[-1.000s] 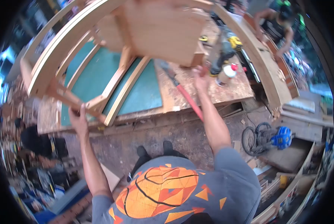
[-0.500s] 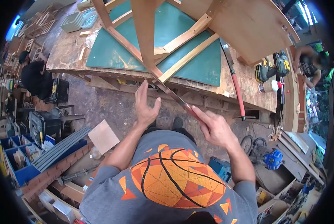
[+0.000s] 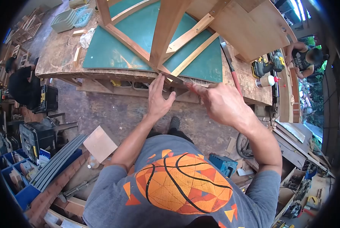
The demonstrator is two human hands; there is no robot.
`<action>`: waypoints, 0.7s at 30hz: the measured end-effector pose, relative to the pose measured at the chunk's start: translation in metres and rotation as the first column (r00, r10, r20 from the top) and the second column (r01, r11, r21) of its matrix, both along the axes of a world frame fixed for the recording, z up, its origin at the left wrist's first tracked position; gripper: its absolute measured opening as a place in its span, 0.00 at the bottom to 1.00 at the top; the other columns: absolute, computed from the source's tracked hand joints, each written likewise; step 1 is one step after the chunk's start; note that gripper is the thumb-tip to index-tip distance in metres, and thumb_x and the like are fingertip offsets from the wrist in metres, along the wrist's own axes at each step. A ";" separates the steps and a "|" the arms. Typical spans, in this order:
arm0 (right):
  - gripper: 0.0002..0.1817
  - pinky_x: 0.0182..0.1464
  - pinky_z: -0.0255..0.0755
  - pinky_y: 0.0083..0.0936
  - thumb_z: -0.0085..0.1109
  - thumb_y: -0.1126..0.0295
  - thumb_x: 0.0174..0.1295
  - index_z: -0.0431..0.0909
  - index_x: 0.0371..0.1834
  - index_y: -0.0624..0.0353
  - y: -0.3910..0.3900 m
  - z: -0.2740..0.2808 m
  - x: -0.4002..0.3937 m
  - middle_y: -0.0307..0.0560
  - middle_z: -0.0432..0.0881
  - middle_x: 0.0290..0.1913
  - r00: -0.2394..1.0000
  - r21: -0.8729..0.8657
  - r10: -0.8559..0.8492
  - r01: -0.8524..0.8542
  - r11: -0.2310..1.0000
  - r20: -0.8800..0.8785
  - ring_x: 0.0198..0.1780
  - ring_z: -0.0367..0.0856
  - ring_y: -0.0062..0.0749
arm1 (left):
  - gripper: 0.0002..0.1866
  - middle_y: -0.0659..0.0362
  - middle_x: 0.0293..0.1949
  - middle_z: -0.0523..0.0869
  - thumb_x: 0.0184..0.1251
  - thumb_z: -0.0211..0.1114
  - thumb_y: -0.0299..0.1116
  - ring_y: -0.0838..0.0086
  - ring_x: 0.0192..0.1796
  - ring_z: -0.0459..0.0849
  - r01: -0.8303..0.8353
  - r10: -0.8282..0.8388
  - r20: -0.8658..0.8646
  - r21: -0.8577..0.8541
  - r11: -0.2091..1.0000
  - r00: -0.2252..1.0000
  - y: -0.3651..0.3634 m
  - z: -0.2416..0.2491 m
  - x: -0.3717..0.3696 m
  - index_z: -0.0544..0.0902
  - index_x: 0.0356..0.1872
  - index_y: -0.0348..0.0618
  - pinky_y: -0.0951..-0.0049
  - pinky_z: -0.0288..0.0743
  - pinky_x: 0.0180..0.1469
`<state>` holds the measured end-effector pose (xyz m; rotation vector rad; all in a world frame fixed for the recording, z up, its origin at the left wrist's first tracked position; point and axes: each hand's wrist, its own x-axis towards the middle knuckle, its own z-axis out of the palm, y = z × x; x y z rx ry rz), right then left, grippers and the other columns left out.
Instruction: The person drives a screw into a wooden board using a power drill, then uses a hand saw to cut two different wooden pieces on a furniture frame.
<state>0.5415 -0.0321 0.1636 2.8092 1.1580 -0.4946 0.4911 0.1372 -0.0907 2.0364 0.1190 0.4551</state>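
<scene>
My right hand (image 3: 223, 103) is closed round the reddish handle of a long, narrow flat-bladed tool (image 3: 176, 78). Its blade points left along the bench's front edge, and the tip overlaps the lower corner of a wooden frame (image 3: 137, 49). Just below that corner is my left hand (image 3: 160, 99), fingers straight and thumb apart, its fingertips close to the blade's tip and holding nothing. The frame has a thick tapered leg (image 3: 168, 28) and slanting rails, and it rests on a green board (image 3: 109, 57). A light wooden strip (image 3: 194, 54) ends close to the blade.
A red-handled saw (image 3: 234, 78), cordless drills (image 3: 269, 65) and a glue bottle (image 3: 267, 81) lie on the right of the workbench (image 3: 59, 60). Plastic baskets (image 3: 65, 22) stand at the left. One person (image 3: 23, 85) is at far left, another (image 3: 305, 60) at far right.
My right hand has moved up and forward, bringing the tool closer to the bench edge at a flatter angle. My left hand has shifted slightly right, toward the blade's tip.
</scene>
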 end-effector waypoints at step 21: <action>0.29 0.46 0.83 0.47 0.62 0.81 0.66 0.80 0.73 0.57 -0.089 -0.084 -0.017 0.59 0.87 0.43 0.995 0.551 -0.015 0.067 0.832 -0.100 0.42 0.88 0.58 | 0.53 0.29 0.76 0.70 0.63 0.78 0.41 0.40 0.80 0.65 0.009 -0.013 -0.110 -0.030 1.000 0.994 0.005 0.014 0.002 0.60 0.83 0.27 0.51 0.62 0.81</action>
